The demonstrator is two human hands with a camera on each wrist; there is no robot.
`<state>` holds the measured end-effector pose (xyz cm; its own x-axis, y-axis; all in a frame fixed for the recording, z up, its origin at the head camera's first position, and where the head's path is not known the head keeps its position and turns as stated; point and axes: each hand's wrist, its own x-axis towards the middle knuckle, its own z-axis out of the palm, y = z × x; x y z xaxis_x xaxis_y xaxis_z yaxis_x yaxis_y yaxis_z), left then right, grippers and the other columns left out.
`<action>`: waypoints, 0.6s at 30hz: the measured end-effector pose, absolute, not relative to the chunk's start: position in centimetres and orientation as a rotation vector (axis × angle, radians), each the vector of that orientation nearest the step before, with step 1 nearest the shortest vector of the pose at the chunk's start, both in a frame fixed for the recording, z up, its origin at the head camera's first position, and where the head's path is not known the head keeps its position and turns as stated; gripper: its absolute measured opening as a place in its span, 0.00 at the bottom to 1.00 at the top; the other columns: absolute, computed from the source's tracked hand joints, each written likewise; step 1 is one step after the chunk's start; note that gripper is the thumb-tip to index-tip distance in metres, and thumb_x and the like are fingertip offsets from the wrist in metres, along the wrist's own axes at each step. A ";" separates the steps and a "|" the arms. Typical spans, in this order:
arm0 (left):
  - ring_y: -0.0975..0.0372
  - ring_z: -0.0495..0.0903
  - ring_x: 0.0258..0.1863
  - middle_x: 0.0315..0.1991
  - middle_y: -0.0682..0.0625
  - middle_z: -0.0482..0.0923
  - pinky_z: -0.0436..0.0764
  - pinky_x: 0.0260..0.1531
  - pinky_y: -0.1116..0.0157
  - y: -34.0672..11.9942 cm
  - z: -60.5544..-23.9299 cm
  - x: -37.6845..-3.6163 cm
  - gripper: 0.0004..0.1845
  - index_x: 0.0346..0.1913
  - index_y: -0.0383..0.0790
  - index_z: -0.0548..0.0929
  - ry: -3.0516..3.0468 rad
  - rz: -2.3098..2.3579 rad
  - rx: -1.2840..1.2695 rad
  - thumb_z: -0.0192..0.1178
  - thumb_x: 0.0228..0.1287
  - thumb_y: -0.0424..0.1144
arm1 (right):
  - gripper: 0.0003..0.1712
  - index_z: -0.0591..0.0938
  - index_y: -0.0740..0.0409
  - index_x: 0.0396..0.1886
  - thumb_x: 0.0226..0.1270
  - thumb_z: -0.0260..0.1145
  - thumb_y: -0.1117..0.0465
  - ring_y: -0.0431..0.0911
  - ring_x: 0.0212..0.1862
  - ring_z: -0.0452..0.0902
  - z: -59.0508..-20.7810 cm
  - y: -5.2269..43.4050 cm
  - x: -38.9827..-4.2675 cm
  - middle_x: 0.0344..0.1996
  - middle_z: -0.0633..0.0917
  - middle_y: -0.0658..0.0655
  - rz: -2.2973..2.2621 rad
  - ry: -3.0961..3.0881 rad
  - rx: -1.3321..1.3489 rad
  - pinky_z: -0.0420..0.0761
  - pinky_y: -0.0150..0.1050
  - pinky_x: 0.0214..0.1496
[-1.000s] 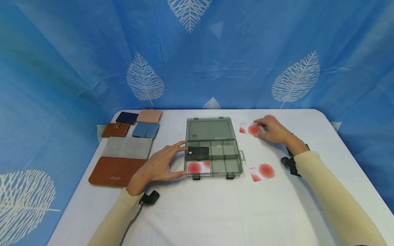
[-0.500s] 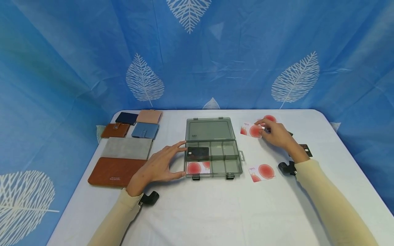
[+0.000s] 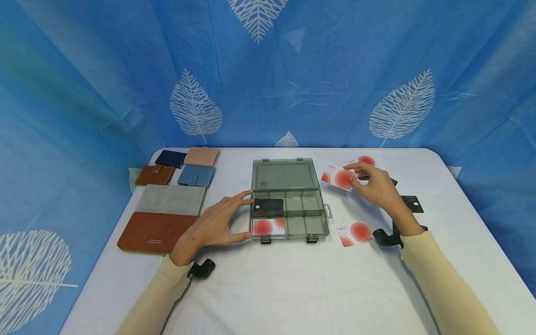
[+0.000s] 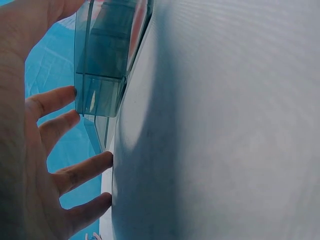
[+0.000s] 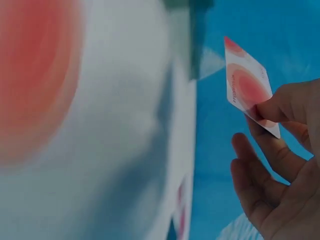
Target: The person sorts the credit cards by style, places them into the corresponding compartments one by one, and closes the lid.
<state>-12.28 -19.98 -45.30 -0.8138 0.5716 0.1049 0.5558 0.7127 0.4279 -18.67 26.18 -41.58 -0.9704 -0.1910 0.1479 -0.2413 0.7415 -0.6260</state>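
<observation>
Head view: right hand (image 3: 378,186) pinching card (image 3: 338,178) between thumb and fingers, lifted off table, right of box (image 3: 289,218). Left hand (image 3: 213,225) bracing box, fingers spread. Step: carrying card over. Next: probably lining up with a free compartment, dropping in.

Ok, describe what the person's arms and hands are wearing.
Both arms wear long, close-fitting cream sleeves down to the wrists. The left hand and right hand are bare, with no rings visible. A black camera mount sits at the left wrist, another black mount at the right.
</observation>
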 end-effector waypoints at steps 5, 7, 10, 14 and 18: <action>0.46 0.73 0.74 0.86 0.53 0.58 0.76 0.67 0.37 -20.1 -45.3 -12.4 0.52 0.83 0.47 0.68 2.878 0.714 0.966 0.73 0.61 0.66 | 0.17 0.87 0.56 0.62 0.75 0.72 0.64 0.68 0.53 0.88 -40.9 24.4 -17.5 0.48 0.89 0.66 1.042 -2.756 0.474 0.83 0.67 0.58; 0.46 0.73 0.74 0.86 0.52 0.58 0.75 0.67 0.37 -20.1 -45.3 -12.5 0.52 0.83 0.46 0.68 2.872 0.721 0.965 0.73 0.61 0.65 | 0.17 0.87 0.55 0.61 0.75 0.72 0.65 0.67 0.52 0.89 -41.1 23.8 -17.1 0.43 0.90 0.64 1.047 -2.742 0.500 0.84 0.66 0.58; 0.46 0.73 0.74 0.86 0.52 0.59 0.74 0.68 0.37 -20.0 -45.3 -12.4 0.52 0.83 0.45 0.68 2.867 0.729 0.962 0.73 0.61 0.65 | 0.17 0.87 0.55 0.61 0.75 0.71 0.65 0.65 0.52 0.89 -41.3 22.9 -16.5 0.42 0.90 0.62 1.087 -2.752 0.518 0.84 0.65 0.58; 0.46 0.73 0.74 0.86 0.53 0.59 0.75 0.68 0.38 -19.9 -45.3 -12.4 0.52 0.83 0.46 0.68 2.870 0.728 0.954 0.73 0.60 0.66 | 0.18 0.87 0.54 0.62 0.75 0.71 0.66 0.64 0.53 0.89 -41.4 21.5 -15.4 0.45 0.90 0.61 1.157 -2.762 0.543 0.85 0.63 0.59; 0.47 0.73 0.74 0.86 0.54 0.58 0.76 0.67 0.38 -19.9 -45.4 -12.4 0.52 0.82 0.46 0.69 2.873 0.722 0.969 0.72 0.61 0.66 | 0.17 0.87 0.53 0.61 0.76 0.71 0.65 0.62 0.52 0.90 -41.4 20.1 -14.3 0.46 0.91 0.59 1.214 -2.759 0.595 0.86 0.62 0.58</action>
<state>-12.39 -19.94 -45.38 -0.8064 0.5788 0.1212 0.5673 0.6995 0.4346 -14.30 20.05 -41.42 -0.9227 -0.3199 0.2150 -0.3746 0.6130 -0.6956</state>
